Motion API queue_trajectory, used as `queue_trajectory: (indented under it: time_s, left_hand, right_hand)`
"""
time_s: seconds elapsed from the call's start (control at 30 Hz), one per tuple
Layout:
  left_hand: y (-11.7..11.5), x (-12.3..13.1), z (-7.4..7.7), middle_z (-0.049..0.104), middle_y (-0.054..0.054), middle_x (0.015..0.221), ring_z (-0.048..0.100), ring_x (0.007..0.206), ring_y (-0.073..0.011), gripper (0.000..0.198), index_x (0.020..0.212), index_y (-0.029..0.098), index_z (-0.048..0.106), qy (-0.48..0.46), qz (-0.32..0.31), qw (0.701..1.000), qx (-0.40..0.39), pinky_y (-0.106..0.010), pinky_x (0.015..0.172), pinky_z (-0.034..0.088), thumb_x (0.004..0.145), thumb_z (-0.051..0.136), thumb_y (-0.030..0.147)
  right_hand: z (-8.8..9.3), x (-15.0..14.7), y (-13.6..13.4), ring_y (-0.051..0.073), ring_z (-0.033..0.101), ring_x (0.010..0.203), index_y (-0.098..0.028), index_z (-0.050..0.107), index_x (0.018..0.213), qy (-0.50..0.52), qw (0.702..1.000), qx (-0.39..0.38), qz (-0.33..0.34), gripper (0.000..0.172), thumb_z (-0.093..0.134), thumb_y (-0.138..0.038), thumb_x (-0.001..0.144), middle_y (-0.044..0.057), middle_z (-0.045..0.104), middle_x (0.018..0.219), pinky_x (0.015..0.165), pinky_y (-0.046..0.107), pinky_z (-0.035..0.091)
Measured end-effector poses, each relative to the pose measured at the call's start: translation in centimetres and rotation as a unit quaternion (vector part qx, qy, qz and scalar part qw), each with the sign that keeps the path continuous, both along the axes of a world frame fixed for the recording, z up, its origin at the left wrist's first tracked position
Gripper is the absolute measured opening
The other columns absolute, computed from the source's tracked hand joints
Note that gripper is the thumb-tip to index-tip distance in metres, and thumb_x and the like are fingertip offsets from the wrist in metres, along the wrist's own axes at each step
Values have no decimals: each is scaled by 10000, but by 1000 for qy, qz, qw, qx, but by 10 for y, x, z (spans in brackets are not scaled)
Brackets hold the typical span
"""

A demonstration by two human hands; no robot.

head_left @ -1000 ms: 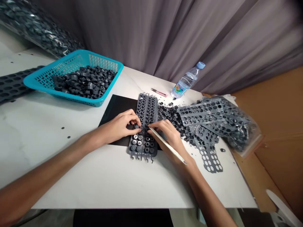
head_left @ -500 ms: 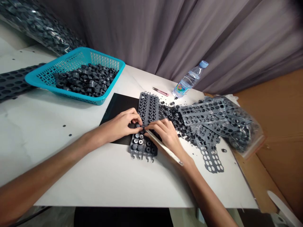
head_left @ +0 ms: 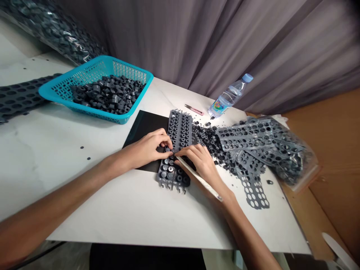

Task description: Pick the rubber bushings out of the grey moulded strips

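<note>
A grey moulded strip point(head_left: 180, 131) full of small ring parts lies lengthwise on a black mat point(head_left: 143, 125). My left hand point(head_left: 147, 148) rests on the strip's left edge, fingertips pinched at a ring near the middle. My right hand point(head_left: 201, 161) comes in from the right, its fingers closed around a thin pale stick point(head_left: 202, 180) whose tip meets the same spot. The fingertips of both hands nearly touch there.
A turquoise basket point(head_left: 70, 84) of loose dark rings stands at the back left. Emptied grey strips in a plastic bag point(head_left: 267, 144) lie at the right, with loose rings scattered beside them. A water bottle point(head_left: 229, 95) and a small pink cutter point(head_left: 194, 109) lie behind. Another perforated strip point(head_left: 17, 97) lies far left.
The view has drifted slightly. Both hands stay at the same spot on the strip, the right hand's fingers having closed in towards the left hand's.
</note>
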State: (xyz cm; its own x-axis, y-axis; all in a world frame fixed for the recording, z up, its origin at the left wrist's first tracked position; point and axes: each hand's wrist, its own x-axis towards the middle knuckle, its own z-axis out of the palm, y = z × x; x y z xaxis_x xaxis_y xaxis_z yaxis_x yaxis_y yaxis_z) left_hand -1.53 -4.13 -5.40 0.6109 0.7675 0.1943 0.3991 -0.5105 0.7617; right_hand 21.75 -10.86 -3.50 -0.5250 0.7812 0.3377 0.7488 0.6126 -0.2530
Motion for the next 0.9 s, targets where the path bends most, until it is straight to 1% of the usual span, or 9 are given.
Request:
queue_trajectory:
  time_s: [0.13,0.23,0.33,0.43,0.53,0.67,0.77,0.83,0.9]
  left_hand:
    - [-1,-1,0,591,-21,1011,607,909,-181,121,963,215,723,4,0,1000,3,-333,841,517,895,710,314]
    - [0,-1,-1,591,-20,1004,607,899,-181,133,962,215,719,7,-1,1000,6,-334,830,515,899,708,332]
    - [1,-1,-3,590,-19,1011,608,898,-178,137,962,216,715,4,0,1000,9,-329,830,516,900,707,338]
    - [2,-1,-5,593,-21,1009,608,908,-182,150,968,220,714,7,2,1000,8,-330,843,521,898,707,352]
    - [2,-1,-4,590,-22,1004,610,914,-188,178,972,218,707,13,0,1000,1,-336,850,526,905,702,383]
    - [-1,0,0,591,-23,1016,616,927,-191,175,987,212,694,2,1,1000,-10,-344,879,527,932,676,378]
    - [-3,0,2,593,-24,1016,619,942,-195,165,989,210,694,0,-1,1000,-15,-350,896,526,933,679,364]
    - [-3,0,2,592,-27,1023,620,948,-198,164,988,214,699,1,-2,1000,-16,-355,893,526,928,683,366]
    - [-3,0,3,591,-30,1030,620,951,-202,172,993,219,703,0,-3,1000,-16,-361,891,525,925,683,376]
  right_hand:
    - [-2,-1,0,236,603,957,-235,687,1098,-15,1000,6,-8,216,570,-414,1066,57,744,1058,848,385,427]
    - [-4,-2,1,240,603,957,-226,675,1181,-37,999,25,-13,261,535,-423,1081,68,745,1063,836,384,431]
    - [-8,-2,2,255,590,948,-205,653,1260,-78,995,63,-12,306,520,-418,1085,82,740,1073,829,394,430]
    - [-13,-5,2,272,573,958,-197,645,1260,-114,990,85,-14,277,498,-366,1097,97,730,1094,839,416,425]
    - [-17,-13,-2,291,557,987,-191,620,1277,-119,987,95,-49,260,480,-322,1101,119,712,1118,858,441,421]
    - [-17,-24,-6,301,548,976,-170,600,1271,-85,986,87,-115,250,457,-284,1100,142,685,1105,854,453,440]
    - [-10,-19,-6,299,559,982,-152,598,1269,-16,984,84,-154,263,446,-281,1098,156,668,1103,853,455,477]
    - [-3,-10,-5,285,579,993,-170,611,1270,45,985,69,-152,256,470,-290,1093,142,672,1108,879,450,498]
    - [3,-2,-5,257,608,980,-219,643,1248,102,987,28,-120,223,525,-302,1078,100,693,1094,887,424,518]
